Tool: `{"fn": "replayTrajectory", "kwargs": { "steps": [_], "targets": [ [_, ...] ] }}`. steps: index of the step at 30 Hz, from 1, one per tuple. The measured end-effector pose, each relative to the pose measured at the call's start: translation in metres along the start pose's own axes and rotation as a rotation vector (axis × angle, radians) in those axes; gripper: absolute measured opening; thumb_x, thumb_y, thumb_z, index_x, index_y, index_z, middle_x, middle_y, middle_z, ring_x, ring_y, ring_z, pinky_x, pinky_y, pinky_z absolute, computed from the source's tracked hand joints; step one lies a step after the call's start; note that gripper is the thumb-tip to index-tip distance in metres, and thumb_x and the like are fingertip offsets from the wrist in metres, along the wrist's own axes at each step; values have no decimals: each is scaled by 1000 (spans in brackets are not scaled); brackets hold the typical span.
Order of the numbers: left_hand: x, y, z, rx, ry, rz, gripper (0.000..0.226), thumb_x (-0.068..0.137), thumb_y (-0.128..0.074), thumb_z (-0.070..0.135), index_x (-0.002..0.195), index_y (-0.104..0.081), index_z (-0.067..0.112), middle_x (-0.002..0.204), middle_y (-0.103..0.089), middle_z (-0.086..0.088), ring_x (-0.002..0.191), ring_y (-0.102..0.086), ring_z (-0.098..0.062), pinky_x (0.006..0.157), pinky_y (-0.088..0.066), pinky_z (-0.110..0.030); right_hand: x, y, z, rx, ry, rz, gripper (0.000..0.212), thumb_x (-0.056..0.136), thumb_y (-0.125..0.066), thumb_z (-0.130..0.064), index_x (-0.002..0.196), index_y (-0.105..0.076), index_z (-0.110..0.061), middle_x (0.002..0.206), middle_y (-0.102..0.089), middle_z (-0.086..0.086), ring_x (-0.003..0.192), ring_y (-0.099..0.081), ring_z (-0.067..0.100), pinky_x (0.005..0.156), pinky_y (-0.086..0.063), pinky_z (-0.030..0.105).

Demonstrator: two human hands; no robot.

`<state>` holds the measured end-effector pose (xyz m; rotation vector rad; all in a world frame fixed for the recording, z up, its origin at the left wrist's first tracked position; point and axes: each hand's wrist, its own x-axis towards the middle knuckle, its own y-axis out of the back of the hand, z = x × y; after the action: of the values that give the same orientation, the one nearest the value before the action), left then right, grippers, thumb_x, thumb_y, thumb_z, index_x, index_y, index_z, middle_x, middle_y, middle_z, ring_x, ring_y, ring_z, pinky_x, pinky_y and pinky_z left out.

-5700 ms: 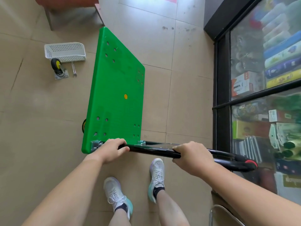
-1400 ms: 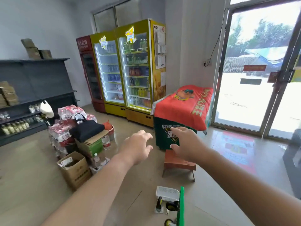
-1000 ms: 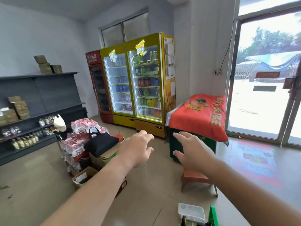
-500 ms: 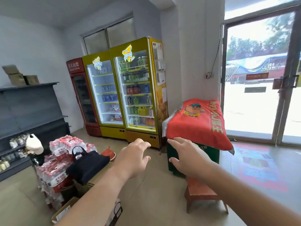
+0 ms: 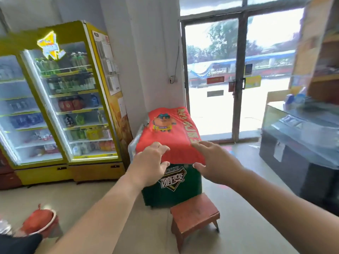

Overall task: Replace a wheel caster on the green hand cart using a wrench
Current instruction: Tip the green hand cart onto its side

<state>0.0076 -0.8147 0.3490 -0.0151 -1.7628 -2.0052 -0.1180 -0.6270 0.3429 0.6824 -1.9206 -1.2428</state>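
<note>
The green hand cart, the caster and the wrench are out of view. My left hand [image 5: 149, 162] is stretched out in front of me at chest height, fingers loosely spread, holding nothing. My right hand [image 5: 214, 162] hangs beside it a little to the right, fingers spread and empty too. Both hands float in the air in front of a green chest covered by a red cloth [image 5: 170, 132], without touching it.
A small red wooden stool [image 5: 195, 213] stands on the floor before the green chest. Yellow drink fridges [image 5: 69, 99] line the left wall. A glass counter [image 5: 300, 136] is at the right, a glass door [image 5: 236, 76] behind. A red basin [image 5: 39, 221] sits low left.
The view has swung right and slightly down: fridges slid left, the counter came into view, and the shelves and water packs left it. Both hands stay raised, empty. Earlier they gripped the cart's handle.
</note>
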Motion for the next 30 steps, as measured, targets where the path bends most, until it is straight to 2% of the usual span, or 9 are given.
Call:
{"fn": "replayTrajectory", "kwargs": {
  "steps": [3,8,12,16,18,21,22,27,30],
  "targets": [
    [64,-29,-13,-11,-179,-44,51,99,-64,38,147,-49,30,147,-50,9,134,-52,-18,113,-45,-42,19,-13,24,-81,-151,52,67,93,-63,-40,152,-35,-29,147,-51,-5,128,-55,23,106,-47,38],
    [152,-76,-18,-71,-477,-166,49,100,-63,39,147,-50,31,151,-45,10,126,-58,-22,107,-49,-41,33,-38,46,-140,-501,124,68,95,-63,-39,154,-34,-24,155,-42,1,139,-44,24,115,-36,35],
    [198,-106,-1,-155,-681,-278,49,99,-64,39,146,-52,30,149,-46,8,123,-59,-21,105,-48,-41,26,-52,48,-142,-742,113,71,93,-64,-41,155,-34,-22,157,-39,5,143,-39,24,117,-34,41],
    [222,-136,32,-257,-871,-305,47,98,-65,38,143,-53,30,146,-49,6,122,-59,-23,103,-50,-43,12,-51,52,-182,-923,131,71,94,-63,-37,156,-32,-22,158,-37,3,145,-36,22,119,-31,39],
    [229,-153,49,-317,-927,-336,46,98,-65,37,142,-53,30,143,-49,7,125,-56,-22,103,-49,-42,6,-52,59,-199,-993,135,69,95,-63,-37,156,-33,-22,157,-39,3,144,-37,22,118,-31,37],
    [241,-177,75,-340,-1007,-397,47,99,-64,34,145,-52,28,141,-48,7,126,-53,-21,99,-41,-29,-1,-51,75,-197,-1074,147,69,95,-62,-37,156,-32,-23,158,-38,2,145,-35,22,118,-32,37],
    [245,-184,83,-333,-1032,-405,48,99,-64,34,145,-52,27,140,-49,7,125,-54,-21,98,-40,-28,-3,-51,83,-197,-1094,158,69,95,-62,-37,156,-33,-23,158,-38,2,145,-35,22,118,-32,37],
    [282,-198,128,-313,-1085,-382,46,99,-64,36,143,-52,30,137,-50,9,124,-55,-21,102,-48,-42,-4,-42,126,-197,-1147,210,68,95,-62,-36,155,-33,-23,158,-37,1,146,-34,21,118,-33,38],
    [301,-202,156,-322,-1093,-355,46,99,-62,37,143,-52,30,139,-51,8,122,-57,-22,100,-50,-44,-2,-34,151,-189,-1160,241,68,95,-61,-38,156,-33,-23,159,-37,0,146,-34,20,117,-35,40]
  ]
}}
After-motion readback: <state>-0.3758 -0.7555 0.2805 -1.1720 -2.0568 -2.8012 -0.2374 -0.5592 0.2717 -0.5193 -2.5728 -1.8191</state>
